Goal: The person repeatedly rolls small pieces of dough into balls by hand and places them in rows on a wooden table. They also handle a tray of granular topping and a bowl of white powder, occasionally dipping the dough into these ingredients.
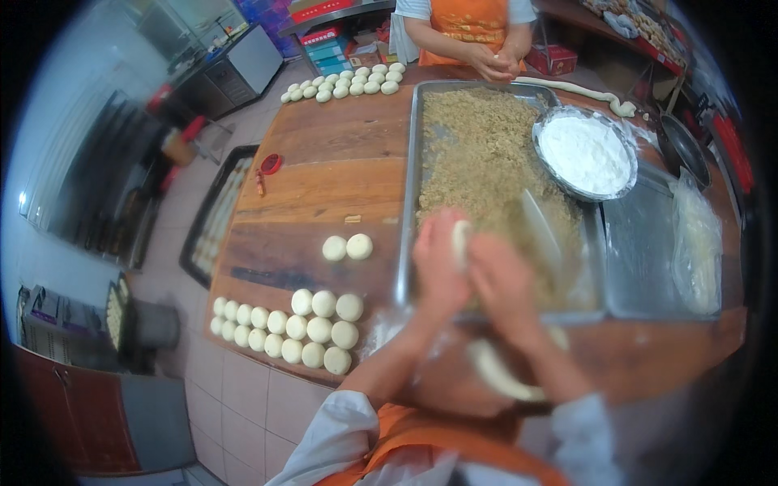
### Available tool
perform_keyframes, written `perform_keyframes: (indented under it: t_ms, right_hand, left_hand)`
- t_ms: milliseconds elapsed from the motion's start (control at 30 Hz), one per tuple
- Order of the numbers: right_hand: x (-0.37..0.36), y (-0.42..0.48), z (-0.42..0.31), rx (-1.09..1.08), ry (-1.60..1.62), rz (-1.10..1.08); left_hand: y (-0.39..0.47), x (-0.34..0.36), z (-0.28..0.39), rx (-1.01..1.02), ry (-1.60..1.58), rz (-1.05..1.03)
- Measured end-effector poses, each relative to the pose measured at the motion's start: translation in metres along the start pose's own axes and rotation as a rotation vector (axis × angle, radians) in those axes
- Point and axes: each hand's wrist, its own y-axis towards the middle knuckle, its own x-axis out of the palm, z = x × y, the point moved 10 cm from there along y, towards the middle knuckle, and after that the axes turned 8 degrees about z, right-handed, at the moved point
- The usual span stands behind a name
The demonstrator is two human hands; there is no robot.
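Note:
A pale piece of dough (pixel 461 244) is held between my left hand (pixel 442 261) and my right hand (pixel 501 276), over the near part of a metal tray (pixel 402 243) of crumbly tan filling (pixel 474 146). Both hands are blurred. Beside my right hand a white scraper (pixel 542 228) stands tilted in the filling. A rope of dough (pixel 501 373) lies on the wooden table below my right forearm, which partly hides it. Left of the tray sit two round dough pieces (pixel 359 246), with rows of more dough rounds (pixel 319 330) nearer the table's edge.
A foil-lined bowl of white flour (pixel 586 152) rests at the tray's right rim. Farther right are an empty-looking metal tray (pixel 641 243), a plastic bag (pixel 696 249) and a black pan (pixel 684 149). Across the table a co-worker in an orange apron (pixel 468 27) stands near more dough rounds (pixel 358 82).

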Motion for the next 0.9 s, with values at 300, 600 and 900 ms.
perform_keyframes:
  t_ms: [300, 600, 900]
  right_hand:
    - [0.003, -0.004, 0.055, 0.513, 0.312, -0.098]
    - [0.0, 0.007, 0.068, 0.456, 0.159, -0.061]
    - [0.028, -0.012, 0.061, 0.747, 0.604, -0.191]
  left_hand:
    - [-0.022, 0.024, 0.031, 0.719, 0.585, -0.161]
    - [0.002, 0.0, -0.024, -0.149, 0.082, -0.08]
    - [-0.029, 0.004, -0.054, -0.515, -0.046, -0.174]
